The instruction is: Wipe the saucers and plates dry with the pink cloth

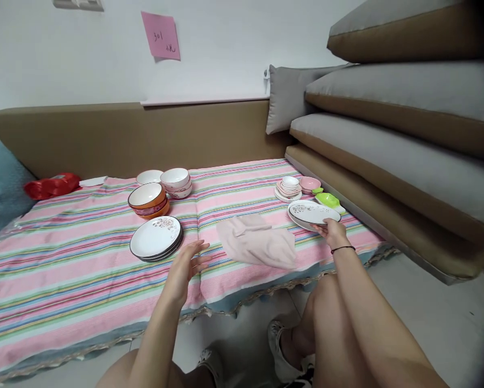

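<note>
My right hand (pixel 331 231) grips the near edge of a white oval plate (pixel 315 212) with a dark rim and a floral print. Beneath that plate another pale plate shows at its left edge. My left hand (pixel 188 269) hovers over the striped cloth with fingers apart and nothing in it. Just to its left sits a stack of round white plates (pixel 155 237) with dark rims and flowers. Between my two hands lies a crumpled pale pink cloth (pixel 258 241).
Orange bowls (pixel 148 196) and white bowls (pixel 176 178) stand at the back left. Small dishes (pixel 289 186), a pink bowl (pixel 310 184) and a green dish (pixel 328 200) are at the right. Stacked cushions (pixel 395 151) border the right side. A red plastic item (pixel 54 186) lies far left.
</note>
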Motion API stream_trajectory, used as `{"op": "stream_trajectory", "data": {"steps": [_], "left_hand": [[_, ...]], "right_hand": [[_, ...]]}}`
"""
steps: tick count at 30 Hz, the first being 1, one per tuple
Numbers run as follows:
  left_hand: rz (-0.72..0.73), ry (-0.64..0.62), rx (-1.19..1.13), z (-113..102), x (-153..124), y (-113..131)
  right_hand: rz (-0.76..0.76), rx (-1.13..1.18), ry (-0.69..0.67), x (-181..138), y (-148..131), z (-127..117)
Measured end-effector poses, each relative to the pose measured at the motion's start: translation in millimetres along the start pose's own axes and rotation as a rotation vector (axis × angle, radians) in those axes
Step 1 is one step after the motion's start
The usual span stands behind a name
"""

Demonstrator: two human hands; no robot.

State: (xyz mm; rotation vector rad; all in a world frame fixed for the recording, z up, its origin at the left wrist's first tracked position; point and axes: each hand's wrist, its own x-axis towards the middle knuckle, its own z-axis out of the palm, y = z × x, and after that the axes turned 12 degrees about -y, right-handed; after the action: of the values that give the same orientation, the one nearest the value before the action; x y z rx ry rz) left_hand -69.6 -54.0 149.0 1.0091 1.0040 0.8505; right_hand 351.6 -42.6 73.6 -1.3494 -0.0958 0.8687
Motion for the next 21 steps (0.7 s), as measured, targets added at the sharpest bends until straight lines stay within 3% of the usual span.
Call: {"op": "stream_trajectory", "data": {"steps": [8, 21], "left_hand": [[-0.011, 0.011, 0.013, -1, 1, -2], [-0.017, 0.009, -0.001, 2, 5, -2]], "right_hand": [[0.080, 0.016, 0.011, 19, 8, -12], [0.105, -0.009, -0.043, 20, 9, -10]]}}
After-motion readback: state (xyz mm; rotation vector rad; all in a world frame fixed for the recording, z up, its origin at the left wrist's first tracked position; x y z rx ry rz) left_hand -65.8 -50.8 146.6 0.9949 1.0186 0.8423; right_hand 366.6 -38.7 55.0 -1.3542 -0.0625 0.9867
